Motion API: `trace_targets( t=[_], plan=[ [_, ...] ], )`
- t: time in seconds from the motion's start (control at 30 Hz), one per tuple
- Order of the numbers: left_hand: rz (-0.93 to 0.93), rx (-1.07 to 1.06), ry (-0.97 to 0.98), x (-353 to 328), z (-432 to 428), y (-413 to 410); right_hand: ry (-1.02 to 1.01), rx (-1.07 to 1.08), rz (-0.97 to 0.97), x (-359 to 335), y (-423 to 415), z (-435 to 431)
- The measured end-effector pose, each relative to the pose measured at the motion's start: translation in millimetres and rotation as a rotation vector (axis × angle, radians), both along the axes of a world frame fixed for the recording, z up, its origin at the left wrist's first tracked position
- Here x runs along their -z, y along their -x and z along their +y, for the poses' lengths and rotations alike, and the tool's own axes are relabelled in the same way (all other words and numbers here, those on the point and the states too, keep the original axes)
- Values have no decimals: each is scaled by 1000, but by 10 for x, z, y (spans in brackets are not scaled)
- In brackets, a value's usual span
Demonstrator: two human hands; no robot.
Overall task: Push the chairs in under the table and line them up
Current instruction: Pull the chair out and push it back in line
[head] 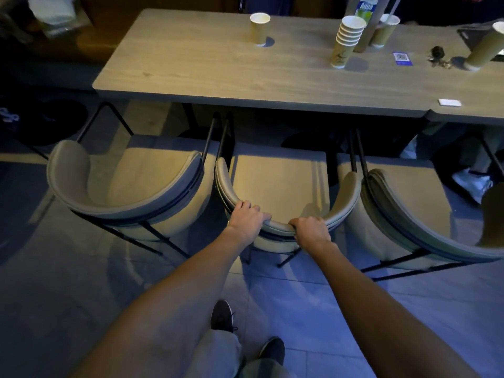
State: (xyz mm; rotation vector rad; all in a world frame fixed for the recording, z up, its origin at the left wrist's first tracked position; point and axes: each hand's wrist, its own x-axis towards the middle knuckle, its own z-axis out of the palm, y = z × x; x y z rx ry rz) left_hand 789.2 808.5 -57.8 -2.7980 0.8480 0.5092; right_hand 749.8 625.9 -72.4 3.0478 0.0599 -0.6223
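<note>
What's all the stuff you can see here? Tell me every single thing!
tables: 2, wood-brown, end to end at the top
middle chair: 1, beige, in front of the tables
side chairs: 2, beige, either side of it
single cups: 3, tan, on the tabletops
cup stack: 1, tan, on the tabletop
bottle: 1, blue label, behind the stack
card: 1, blue, right of the stack
keys: 1 bunch, dark, right of the card
shoes: 2, dark, on the floor tiles
left grip: 1, bare, holds the middle chair's backrest
right grip: 1, bare, holds the same backrest
</note>
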Motion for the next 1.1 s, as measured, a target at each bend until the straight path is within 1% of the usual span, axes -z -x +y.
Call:
trace_targets(
  t=[0.07, 0.23, 0.53, 0.97, 1.1],
  plan=[
    [7, -4, -12, -5, -18, -13, 4, -1, -10, 14, 2, -4],
    [91, 2, -51, -7, -20, -39, -8, -3, 2, 23, 42, -6],
    [34, -21, -17, -9, -59, 43, -30, -13, -3, 10, 69, -63],
    [-24, -33, 10, 104, -48, 95, -35, 16, 35, 10, 12, -80],
    [-15, -42, 10, 116, -52, 104, -55, 29, 67, 1, -11, -83]
  ],
)
